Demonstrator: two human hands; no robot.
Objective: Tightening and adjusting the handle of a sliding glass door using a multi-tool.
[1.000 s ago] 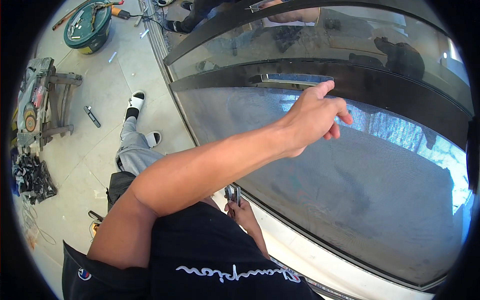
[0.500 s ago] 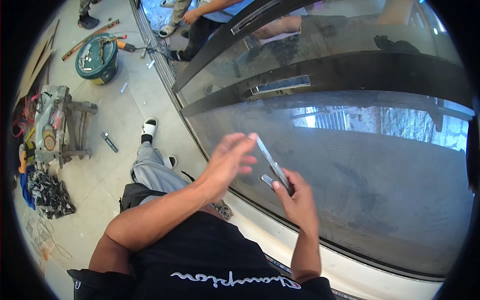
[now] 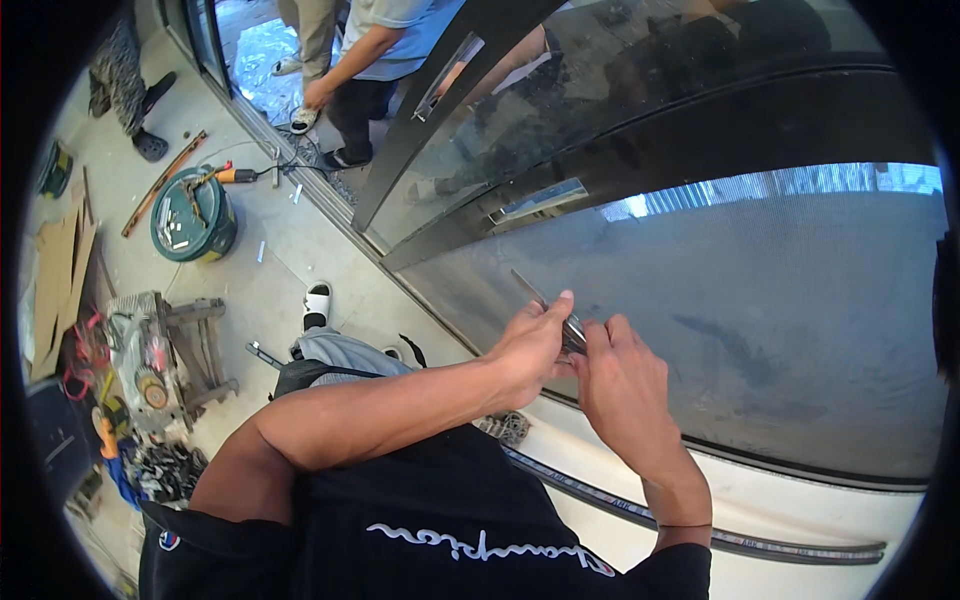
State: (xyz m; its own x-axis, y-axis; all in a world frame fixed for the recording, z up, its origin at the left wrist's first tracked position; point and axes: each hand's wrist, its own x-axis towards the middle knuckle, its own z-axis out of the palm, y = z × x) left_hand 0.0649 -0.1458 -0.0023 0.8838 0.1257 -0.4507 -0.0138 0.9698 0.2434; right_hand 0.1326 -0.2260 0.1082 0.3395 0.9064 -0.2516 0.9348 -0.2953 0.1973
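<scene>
A folding metal tool with a long narrow blade [image 3: 528,287] is between my two hands, in front of the dark mesh door panel [image 3: 740,330]. My left hand [image 3: 530,350] is closed round its middle, thumb laid along the top, with the blade sticking out beyond it. My right hand [image 3: 622,385] grips the handle end, its fingers bent over the metal. Most of the handle is hidden by the fingers, so its exact kind cannot be told.
Sliding-door frames with a recessed metal handle [image 3: 540,200] stand ahead. Another person [image 3: 370,60] bends at the doorway. On the left are a green bucket [image 3: 185,240] with tools on its lid, a wooden stool [image 3: 195,320], and cardboard [image 3: 60,280]. A black strip [image 3: 790,551] lies beside me.
My left hand has come down from near the blade tip and closed on the tool. The right hand's fingers have turned over the handle, and my view has shifted.
</scene>
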